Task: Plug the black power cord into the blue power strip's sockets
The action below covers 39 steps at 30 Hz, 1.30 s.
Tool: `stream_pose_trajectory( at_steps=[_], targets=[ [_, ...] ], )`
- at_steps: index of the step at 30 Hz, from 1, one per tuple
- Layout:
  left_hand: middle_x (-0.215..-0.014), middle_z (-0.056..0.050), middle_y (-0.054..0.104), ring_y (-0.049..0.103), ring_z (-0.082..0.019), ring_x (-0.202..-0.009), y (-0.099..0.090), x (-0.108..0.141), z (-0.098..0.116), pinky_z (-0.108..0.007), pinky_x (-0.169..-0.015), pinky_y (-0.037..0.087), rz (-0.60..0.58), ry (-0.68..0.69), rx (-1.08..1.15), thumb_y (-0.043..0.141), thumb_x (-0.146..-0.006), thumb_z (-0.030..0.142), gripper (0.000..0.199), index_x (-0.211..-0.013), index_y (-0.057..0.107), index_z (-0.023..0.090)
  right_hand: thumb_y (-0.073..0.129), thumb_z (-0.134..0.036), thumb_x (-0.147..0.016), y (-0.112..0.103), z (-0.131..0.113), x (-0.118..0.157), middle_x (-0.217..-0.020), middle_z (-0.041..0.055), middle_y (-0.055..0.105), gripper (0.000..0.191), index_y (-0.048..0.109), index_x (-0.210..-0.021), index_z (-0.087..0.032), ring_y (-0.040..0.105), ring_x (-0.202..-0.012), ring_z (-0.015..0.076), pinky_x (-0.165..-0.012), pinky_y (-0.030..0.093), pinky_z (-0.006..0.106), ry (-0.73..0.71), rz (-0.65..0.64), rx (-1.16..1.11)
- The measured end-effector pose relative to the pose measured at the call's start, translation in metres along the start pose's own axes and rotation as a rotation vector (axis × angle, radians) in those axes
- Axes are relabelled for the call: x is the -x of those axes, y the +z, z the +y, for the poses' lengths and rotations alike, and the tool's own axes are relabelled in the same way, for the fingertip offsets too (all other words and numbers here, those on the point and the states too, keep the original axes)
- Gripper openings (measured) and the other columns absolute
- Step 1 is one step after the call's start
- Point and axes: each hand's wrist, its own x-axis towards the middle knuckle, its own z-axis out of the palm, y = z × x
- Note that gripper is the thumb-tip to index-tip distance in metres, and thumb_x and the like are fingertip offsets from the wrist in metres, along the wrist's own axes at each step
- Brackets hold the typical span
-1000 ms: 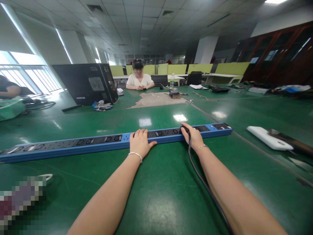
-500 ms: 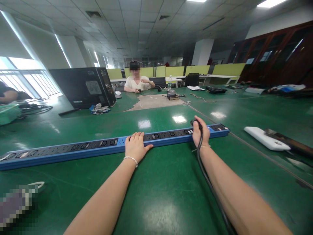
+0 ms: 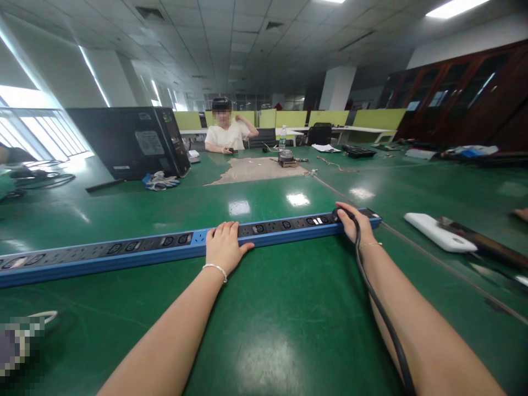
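A long blue power strip [image 3: 144,257] with black sockets lies across the green table. My left hand [image 3: 224,245] rests over its middle, fingers across the top and thumb spread along the near side, pressing on the strip. Near the strip's right end, my right hand [image 3: 355,223] is closed round the black plug [image 3: 339,214] of a black cable [image 3: 373,294]. The plug is at the strip's top face; whether it sits in a socket cannot be made out. The cable runs down along my right forearm.
A black computer case [image 3: 127,143] and gloves [image 3: 160,181] are at the back left. A person [image 3: 226,132] sits across the green table [image 3: 264,308]. At right lies a white power strip [image 3: 439,232]. Beyond the worn patch stands a bottle [image 3: 282,137].
My right hand has moved right along the strip with the plug and lowered it to the top face. My left hand stays on the strip. The person opposite has raised an arm.
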Motion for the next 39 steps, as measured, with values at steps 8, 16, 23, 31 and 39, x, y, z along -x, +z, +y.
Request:
stream_pose_trajectory(
  at_steps=[8,16,23,31,39],
  targets=[
    [-0.130,-0.012,0.052,0.041,-0.027,-0.124,0.000,0.001,-0.001,-0.042,-0.101,0.027,-0.013,-0.005,-0.006,0.050,-0.077,0.058,0.064,-0.127,0.046,0.019,0.048,-0.040,-0.079,0.002,0.005,0.005,-0.104,0.0071,0.068,0.036,0.065,-0.105,-0.023,0.061,-0.098,0.0248,-0.093,0.043,0.045,-0.132,-0.106,0.115],
    [-0.129,-0.012,0.053,0.042,-0.028,-0.122,0.000,0.000,0.000,-0.042,-0.100,0.028,-0.004,-0.005,-0.021,0.049,-0.077,0.060,0.064,-0.125,0.047,0.018,0.045,-0.045,-0.080,-0.008,0.018,-0.003,-0.113,0.0085,0.064,0.042,0.062,-0.109,-0.019,0.059,-0.102,0.0224,-0.092,0.045,0.040,0.063,0.294,-0.158],
    [-0.130,-0.012,0.052,0.041,-0.028,-0.123,-0.001,0.000,0.001,-0.042,-0.101,0.028,-0.029,-0.016,-0.017,0.050,-0.077,0.058,0.063,-0.127,0.046,0.021,0.049,-0.046,-0.077,-0.017,0.029,-0.010,-0.102,0.0089,0.068,0.040,0.066,-0.101,-0.019,0.061,-0.098,0.0243,-0.092,0.044,0.042,0.040,0.084,-0.041],
    [-0.129,-0.011,0.053,0.041,-0.027,-0.123,0.001,0.001,0.000,-0.043,-0.101,0.028,-0.007,-0.011,-0.004,0.050,-0.077,0.059,0.062,-0.125,0.047,0.021,0.048,-0.044,-0.077,-0.019,0.032,-0.009,-0.104,0.0083,0.067,0.039,0.066,-0.102,-0.020,0.059,-0.102,0.0259,-0.095,0.041,0.044,-0.053,-0.048,0.094],
    [-0.128,-0.011,0.054,0.043,-0.027,-0.122,0.000,0.001,0.000,-0.042,-0.101,0.028,0.006,-0.012,-0.014,0.051,-0.076,0.059,0.063,-0.125,0.047,0.019,0.049,-0.043,-0.077,-0.013,0.031,-0.006,-0.103,0.0089,0.067,0.038,0.066,-0.103,-0.020,0.059,-0.098,0.0252,-0.093,0.042,0.045,0.021,0.046,0.033]
  ],
)
